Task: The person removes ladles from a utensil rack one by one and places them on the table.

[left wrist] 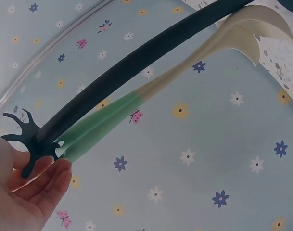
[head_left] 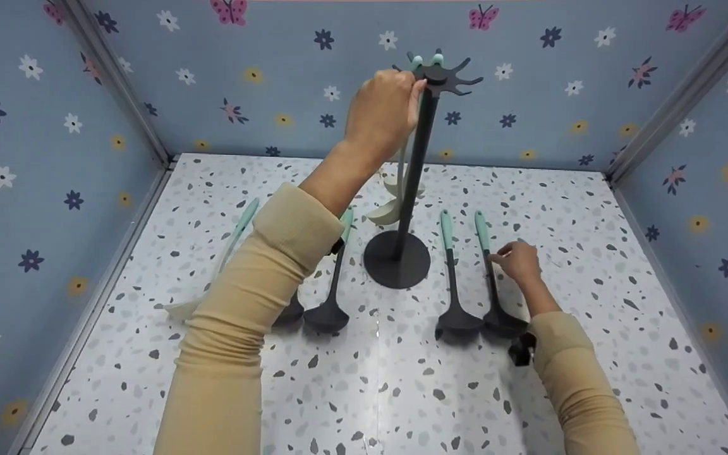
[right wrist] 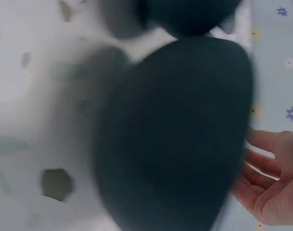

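At the top of a black utensil stand (head_left: 400, 259), my left hand (head_left: 383, 104) has thumb and fingers bent around a prong of its hook ring (left wrist: 28, 130). Its fingertips lie by the green handle ends of two cream ladles (left wrist: 242, 29) hanging there. Low on the right, my right hand (head_left: 519, 262) is beside a black ladle (head_left: 504, 323) with a mint handle that lies on the table. Thumb and fingers reach toward its handle, spread apart in the right wrist view. There the dark bowl hides the handle and any contact.
Another black ladle (head_left: 459, 322) lies left of that one. Left of the stand lie two black ladles, one (head_left: 327, 317) clear of my sleeve, and a cream utensil (head_left: 182, 309) partly under my left arm. Flower-patterned walls (head_left: 515, 114) border the speckled table (head_left: 440, 392).
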`<control>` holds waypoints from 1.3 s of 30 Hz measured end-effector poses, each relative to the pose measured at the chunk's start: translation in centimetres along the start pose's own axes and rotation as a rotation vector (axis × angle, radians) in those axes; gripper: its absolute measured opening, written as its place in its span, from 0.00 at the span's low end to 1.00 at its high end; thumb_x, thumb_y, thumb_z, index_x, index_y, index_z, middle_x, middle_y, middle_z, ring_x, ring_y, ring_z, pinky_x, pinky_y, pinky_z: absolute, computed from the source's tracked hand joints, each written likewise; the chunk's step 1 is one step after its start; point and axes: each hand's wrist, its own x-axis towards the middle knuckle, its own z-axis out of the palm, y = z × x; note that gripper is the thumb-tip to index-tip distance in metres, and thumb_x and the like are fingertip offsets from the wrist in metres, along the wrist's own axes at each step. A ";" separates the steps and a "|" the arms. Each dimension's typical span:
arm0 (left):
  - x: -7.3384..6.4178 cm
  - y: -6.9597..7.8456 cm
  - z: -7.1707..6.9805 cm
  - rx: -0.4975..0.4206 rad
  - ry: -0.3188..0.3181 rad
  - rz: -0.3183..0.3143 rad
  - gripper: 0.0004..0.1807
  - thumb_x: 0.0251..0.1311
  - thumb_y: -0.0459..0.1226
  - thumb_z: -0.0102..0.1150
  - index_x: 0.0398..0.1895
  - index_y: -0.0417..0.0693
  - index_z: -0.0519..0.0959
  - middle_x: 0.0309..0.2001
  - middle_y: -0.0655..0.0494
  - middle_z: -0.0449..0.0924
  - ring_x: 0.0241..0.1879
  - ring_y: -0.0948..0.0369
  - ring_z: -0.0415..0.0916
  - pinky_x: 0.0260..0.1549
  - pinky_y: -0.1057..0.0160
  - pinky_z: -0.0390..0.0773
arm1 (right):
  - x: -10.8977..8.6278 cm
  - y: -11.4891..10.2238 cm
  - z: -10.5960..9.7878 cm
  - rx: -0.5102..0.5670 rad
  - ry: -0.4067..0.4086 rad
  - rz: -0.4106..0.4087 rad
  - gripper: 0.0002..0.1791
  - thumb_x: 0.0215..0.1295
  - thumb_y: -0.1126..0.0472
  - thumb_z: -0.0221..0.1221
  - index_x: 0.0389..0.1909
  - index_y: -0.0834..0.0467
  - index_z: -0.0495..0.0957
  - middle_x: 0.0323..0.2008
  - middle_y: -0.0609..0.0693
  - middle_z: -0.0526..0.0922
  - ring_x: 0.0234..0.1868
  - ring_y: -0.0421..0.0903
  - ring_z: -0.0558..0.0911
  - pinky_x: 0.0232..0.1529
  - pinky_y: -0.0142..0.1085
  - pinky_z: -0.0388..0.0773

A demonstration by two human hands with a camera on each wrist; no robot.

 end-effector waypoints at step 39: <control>0.9 0.8 -1.7 0.016 -0.090 -0.273 0.21 0.65 0.53 0.33 0.20 0.53 0.65 0.19 0.60 0.63 0.18 0.66 0.60 0.18 0.69 0.62 | -0.9 -20.2 -17.9 0.790 0.014 -0.385 0.18 0.58 0.51 0.55 0.38 0.64 0.78 0.30 0.54 0.80 0.30 0.46 0.79 0.32 0.29 0.76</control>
